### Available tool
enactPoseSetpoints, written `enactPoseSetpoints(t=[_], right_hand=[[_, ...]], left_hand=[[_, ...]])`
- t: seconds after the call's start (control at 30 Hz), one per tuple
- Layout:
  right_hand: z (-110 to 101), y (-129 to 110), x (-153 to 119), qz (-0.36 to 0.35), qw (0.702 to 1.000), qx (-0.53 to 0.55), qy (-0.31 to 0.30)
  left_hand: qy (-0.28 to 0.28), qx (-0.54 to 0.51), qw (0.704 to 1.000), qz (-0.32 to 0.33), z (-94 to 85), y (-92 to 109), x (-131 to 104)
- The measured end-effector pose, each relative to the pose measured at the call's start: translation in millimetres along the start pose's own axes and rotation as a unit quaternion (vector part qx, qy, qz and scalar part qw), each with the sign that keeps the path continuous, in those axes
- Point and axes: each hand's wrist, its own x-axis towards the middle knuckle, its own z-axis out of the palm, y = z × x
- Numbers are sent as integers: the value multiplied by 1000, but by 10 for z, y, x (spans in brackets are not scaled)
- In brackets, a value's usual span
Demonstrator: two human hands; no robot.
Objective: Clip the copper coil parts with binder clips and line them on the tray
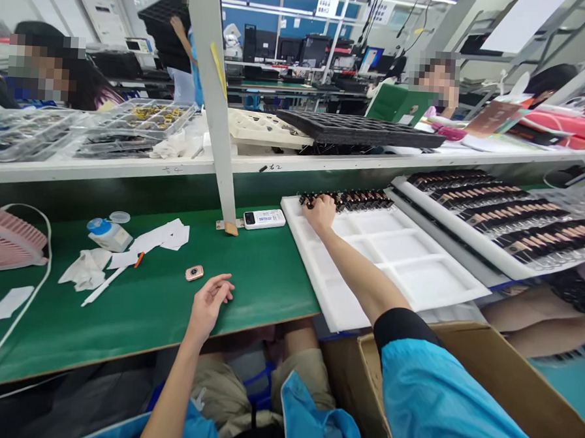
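Note:
My right hand (321, 212) reaches to the left end of a row of small black parts (365, 200), which stand along the far edge of a white foam tray (394, 244). Its fingers are closed around one of the black parts there, with the fingertips partly hidden. Over the green mat (264, 276), my left hand (211, 301) is open and holds nothing, its fingers loosely bent. Just left of it, a rose-gold smartwatch case (194, 273) without a strap lies face up. A white phone-like device (264, 219) lies by the shelf post.
Bottle with blue cap (109, 234), papers (161, 236), crumpled cloth (84, 270), white stick (103, 286) and pink fan (9, 240) occupy the left. Another tray (499, 213) with rows of black and rose-gold parts stands right. The shelf post (220, 110) rises mid-table; a cardboard box (490, 373) sits below.

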Motion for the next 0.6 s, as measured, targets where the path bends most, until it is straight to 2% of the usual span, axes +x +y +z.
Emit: enactPoseSetpoints(t=[0.1,0.2,0.27,0.33,0.4,0.43,0.5,0.53,0.57,0.6], right_hand=[[34,-9,-9,1,1000,-11,-4],[-118,-79,-62,-5,1000,5,6],[-399,-71,-167,-38,998,43,31],[-825,71,-384,-86,989,95,71],[-1322,395,-753,-92,979,126,132],[-1561,622,-1001,-57,975,123,174],[-1942,1167,-1614,75,960,73,259],[-2063,1457,-1972,156,949,39,273],[-2131,1739,-2358,238,934,8,268],[-2147,1999,-2763,318,922,-13,219]], left_hand=[[-1,4,1000,-1,11,-8,0],[4,7,1000,6,15,-19,-6],[32,24,999,21,-21,-15,0],[91,94,990,51,-116,4,30],[162,226,955,103,-268,29,88],[192,301,926,127,-356,37,124],[218,433,863,145,-523,34,200],[211,483,838,137,-591,22,233],[197,522,821,122,-644,4,263],[180,549,809,108,-681,-17,287]])
